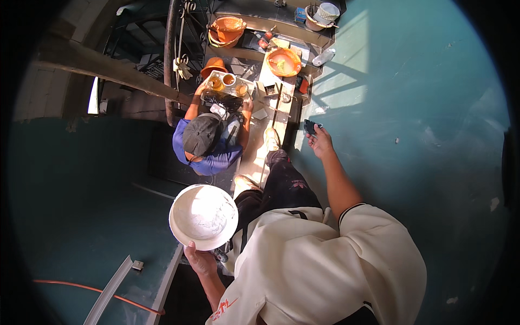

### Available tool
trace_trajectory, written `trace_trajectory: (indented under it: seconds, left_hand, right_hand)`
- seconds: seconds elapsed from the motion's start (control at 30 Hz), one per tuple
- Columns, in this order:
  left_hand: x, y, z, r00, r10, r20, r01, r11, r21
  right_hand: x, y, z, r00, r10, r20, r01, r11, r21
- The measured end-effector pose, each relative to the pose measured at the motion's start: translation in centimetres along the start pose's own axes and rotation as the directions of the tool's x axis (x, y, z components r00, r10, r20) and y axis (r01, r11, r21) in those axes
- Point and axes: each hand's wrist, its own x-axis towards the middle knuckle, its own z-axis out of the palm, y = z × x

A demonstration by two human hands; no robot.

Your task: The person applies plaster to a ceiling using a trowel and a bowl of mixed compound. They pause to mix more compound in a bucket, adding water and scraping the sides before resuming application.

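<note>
My left hand [201, 259] grips the rim of a white bowl [203, 214] with pale residue inside, held low left of my body. In my right hand [320, 142], raised beside the teal wall [411, 135], is a small black object [311, 127] that I cannot make out. My feet [271, 139] are on a pale plank [253, 161] laid over dark steps. Below me on the left, a person in a blue top [219, 157] and dark cap [200, 133] has both hands at a tray [240, 81] carrying cups or small containers of amber liquid.
Orange basins [227, 27], a tub of pinkish liquid [284, 62], a plastic bottle [324, 57] and buckets [326, 13] occupy the steps. A metal railing [179, 32] and beam [116, 73] run on the left. An orange hose [70, 286] crosses a pale strip [108, 290] at lower left.
</note>
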Motion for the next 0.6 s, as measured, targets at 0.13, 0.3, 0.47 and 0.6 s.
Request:
trace_trajectory:
  seconds: [0.13,0.3,0.47,0.6]
  left_hand:
    - [2.2,-0.6,7.9,0.985,-0.121,0.126,0.102,0.983,0.150]
    - [8.2,-4.2,15.3,0.939,-0.322,0.118,0.271,0.909,0.316]
    - [15.0,-8.4,21.9,0.851,-0.525,-0.003,0.470,0.760,0.448]
    - [21.4,-12.9,25.2,0.804,-0.588,-0.088,0.543,0.664,0.514]
  right_hand:
    - [13.7,0.1,0.4,0.993,0.100,-0.057,-0.085,0.971,0.224]
    - [32.1,-0.8,3.9,0.998,0.005,-0.056,0.010,0.960,0.279]
    - [51.4,-0.6,4.9,0.997,-0.020,-0.077,0.029,0.993,0.116]
    - [58.9,-0.8,7.5,0.989,-0.005,-0.147,-0.007,0.997,-0.079]
